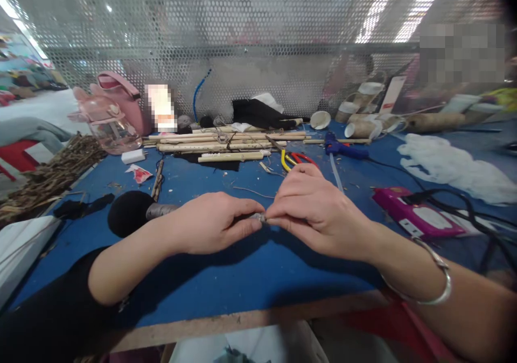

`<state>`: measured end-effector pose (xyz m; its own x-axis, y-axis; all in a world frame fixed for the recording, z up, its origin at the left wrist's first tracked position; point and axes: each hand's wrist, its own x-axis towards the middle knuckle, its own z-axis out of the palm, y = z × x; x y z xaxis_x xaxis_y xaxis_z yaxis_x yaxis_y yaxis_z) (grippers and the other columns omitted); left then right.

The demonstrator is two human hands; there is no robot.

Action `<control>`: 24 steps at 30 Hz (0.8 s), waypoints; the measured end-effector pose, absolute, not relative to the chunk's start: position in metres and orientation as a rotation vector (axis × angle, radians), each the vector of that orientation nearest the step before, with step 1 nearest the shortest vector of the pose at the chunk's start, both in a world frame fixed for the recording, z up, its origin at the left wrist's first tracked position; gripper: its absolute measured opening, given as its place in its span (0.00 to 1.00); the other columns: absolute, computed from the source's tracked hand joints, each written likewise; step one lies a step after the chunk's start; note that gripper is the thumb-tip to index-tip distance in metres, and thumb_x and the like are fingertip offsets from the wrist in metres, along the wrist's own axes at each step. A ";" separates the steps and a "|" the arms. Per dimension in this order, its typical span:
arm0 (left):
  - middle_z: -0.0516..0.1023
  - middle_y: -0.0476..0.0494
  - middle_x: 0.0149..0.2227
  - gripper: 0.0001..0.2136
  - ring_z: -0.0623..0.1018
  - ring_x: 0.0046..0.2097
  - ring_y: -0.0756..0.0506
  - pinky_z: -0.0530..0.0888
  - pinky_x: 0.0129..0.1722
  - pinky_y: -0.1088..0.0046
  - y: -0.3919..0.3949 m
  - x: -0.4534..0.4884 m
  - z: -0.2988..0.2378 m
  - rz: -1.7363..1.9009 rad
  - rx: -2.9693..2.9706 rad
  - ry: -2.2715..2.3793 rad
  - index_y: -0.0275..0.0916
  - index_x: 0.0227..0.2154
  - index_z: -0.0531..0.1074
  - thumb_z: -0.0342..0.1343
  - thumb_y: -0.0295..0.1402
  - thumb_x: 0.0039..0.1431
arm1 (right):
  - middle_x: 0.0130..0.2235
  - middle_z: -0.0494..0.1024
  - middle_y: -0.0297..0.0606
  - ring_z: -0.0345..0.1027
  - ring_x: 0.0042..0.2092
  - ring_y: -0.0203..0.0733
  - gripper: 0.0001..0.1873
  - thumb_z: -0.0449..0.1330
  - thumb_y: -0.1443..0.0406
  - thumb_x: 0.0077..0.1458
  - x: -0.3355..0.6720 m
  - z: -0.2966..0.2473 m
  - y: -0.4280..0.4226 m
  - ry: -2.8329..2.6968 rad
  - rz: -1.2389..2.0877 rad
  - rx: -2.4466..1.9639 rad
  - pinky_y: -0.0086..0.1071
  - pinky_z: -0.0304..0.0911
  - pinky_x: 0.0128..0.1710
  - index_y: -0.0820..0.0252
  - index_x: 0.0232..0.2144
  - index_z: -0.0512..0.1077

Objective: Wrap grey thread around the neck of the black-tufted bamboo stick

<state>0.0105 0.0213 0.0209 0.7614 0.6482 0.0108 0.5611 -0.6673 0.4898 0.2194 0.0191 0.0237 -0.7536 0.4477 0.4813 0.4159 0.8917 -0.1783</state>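
A black ball (131, 214) sits on one end of a grey wrapped stem (159, 211), which passes behind my left wrist. My left hand (214, 220) is closed, thumb and fingers pinching the stem's narrow, greyish far end (259, 217). My right hand (319, 209) meets it there, its thumb and forefinger pinched together at the tip. Whatever the right fingertips hold is too small to make out. Both hands are just over the blue tabletop (250, 277). A thin loose strand (252, 192) lies just behind the fingers.
Yellow-and-red-handled pliers (287, 161) and a blue glue gun (343, 147) lie beyond my right hand. Wooden sticks (226, 146) line the back. A magenta power strip (416, 212) with cables and white fluffy material (456, 169) are at right; twigs (60, 169) are at left.
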 end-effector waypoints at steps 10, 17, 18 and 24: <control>0.72 0.50 0.24 0.12 0.68 0.24 0.52 0.60 0.24 0.79 0.020 0.010 0.024 0.182 2.520 0.923 0.41 0.38 0.71 0.47 0.40 0.58 | 0.23 0.70 0.34 0.61 0.29 0.34 0.07 0.60 0.66 0.50 0.219 0.020 0.030 -2.333 0.619 -0.773 0.31 0.55 0.33 0.62 0.22 0.72; 0.71 0.51 0.23 0.11 0.67 0.24 0.52 0.60 0.25 0.78 0.016 0.010 0.024 0.237 2.558 0.957 0.41 0.37 0.71 0.47 0.39 0.57 | 0.20 0.67 0.30 0.57 0.23 0.30 0.09 0.64 0.64 0.39 0.214 0.001 0.041 -1.805 1.536 -1.141 0.27 0.52 0.25 0.63 0.19 0.70; 0.71 0.51 0.23 0.11 0.67 0.24 0.52 0.60 0.26 0.78 0.015 0.010 0.024 0.254 2.567 0.960 0.41 0.37 0.71 0.47 0.38 0.57 | 0.19 0.67 0.30 0.57 0.23 0.29 0.09 0.65 0.64 0.37 0.213 -0.003 0.044 -1.729 1.657 -1.149 0.26 0.51 0.24 0.64 0.19 0.70; 0.76 0.50 0.37 0.15 0.74 0.35 0.49 0.66 0.35 0.76 0.014 0.007 0.025 0.391 2.629 1.019 0.45 0.46 0.68 0.42 0.35 0.60 | 0.16 0.64 0.28 0.50 0.17 0.27 0.11 0.63 0.61 0.42 0.217 -0.015 0.060 -1.672 1.934 -1.121 0.25 0.44 0.17 0.65 0.22 0.70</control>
<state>0.0066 0.0138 0.0252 0.7125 0.6867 0.1441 0.6069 -0.7062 0.3646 0.2170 0.0596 -0.0147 -0.6265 0.7040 -0.3344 0.2289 -0.2439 -0.9424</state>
